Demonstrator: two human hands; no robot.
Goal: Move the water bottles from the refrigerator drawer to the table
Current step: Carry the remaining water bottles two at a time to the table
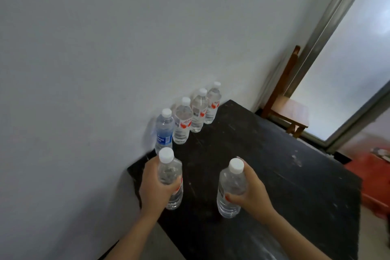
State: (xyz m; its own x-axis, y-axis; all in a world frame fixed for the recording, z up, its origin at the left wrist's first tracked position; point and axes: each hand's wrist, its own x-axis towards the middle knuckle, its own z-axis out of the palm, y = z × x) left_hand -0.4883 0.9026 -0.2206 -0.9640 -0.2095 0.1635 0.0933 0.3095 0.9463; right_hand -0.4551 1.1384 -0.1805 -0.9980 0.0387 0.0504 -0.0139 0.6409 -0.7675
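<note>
My left hand [153, 188] grips a clear water bottle [170, 172] with a white cap, upright over the near left part of the black table [274, 175]. My right hand [251, 192] grips a second clear bottle [230, 186], also upright, near the table's front middle. Whether either base touches the table I cannot tell. Along the wall stands a row of several bottles: a blue-labelled one [164, 132] nearest, then red-labelled ones [182, 122] further back. The refrigerator drawer is out of view.
A grey wall [105, 59] borders the table's left side. A wooden chair [289, 107] stands past the table's far corner beside a glass door with a metal frame [329, 19]. A red object [375, 179] lies on the floor to the right.
</note>
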